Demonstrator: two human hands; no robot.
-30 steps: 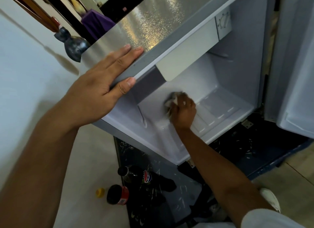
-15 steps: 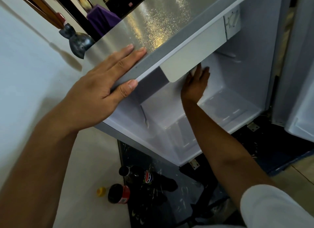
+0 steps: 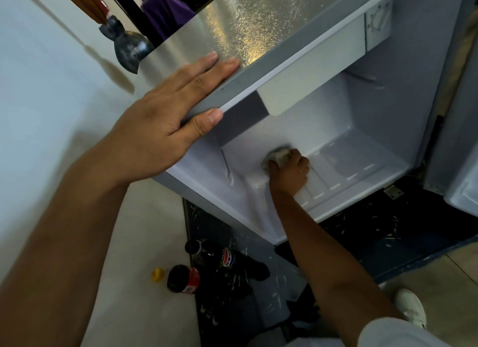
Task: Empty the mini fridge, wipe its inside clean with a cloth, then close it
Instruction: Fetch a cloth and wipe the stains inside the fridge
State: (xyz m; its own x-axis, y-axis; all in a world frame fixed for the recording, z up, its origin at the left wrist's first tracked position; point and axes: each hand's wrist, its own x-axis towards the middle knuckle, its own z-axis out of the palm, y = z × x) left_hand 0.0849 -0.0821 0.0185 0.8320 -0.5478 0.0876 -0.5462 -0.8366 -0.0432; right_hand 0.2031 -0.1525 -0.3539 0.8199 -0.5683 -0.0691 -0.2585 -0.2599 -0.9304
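Head cam, looking down w/ wide-angle tilt: mini fridge stands w/ door swung open at the right edge of frame, white interior showing. Left hand lies flat on the fridge's textured metal top near the front left corner, fingers straight & together, thumb hooked over the front edge; it grips nothing, just presses on the surface. Right hand is inside the cabinet, low, on the stepped floor of the interior toward the left-centre; fingers are curled tight round a bunched pale cloth, which pokes out ahead of the knuckles & touches the white floor where it meets the back wall. Right forearm runs up from bottom right, white sleeve at the elbow end. Freezer flap hangs under the top rim, thermostat dial at its right end. No food or bottles visible inside the cabinet. On the floor below the fridge front, a dark patterned mat w/ white flecks. Dark cola bottle w/ a red-white-blue logo sits at the mat's left edge; just beside it on pale tile is a dark jar w/ red label, & a small yellow cap near that. Behind the fridge's left side, a dark rounded vase against the white wall. Purple cloth-covered item farther back; can't tell what it is. White shoe at lower right on tile.
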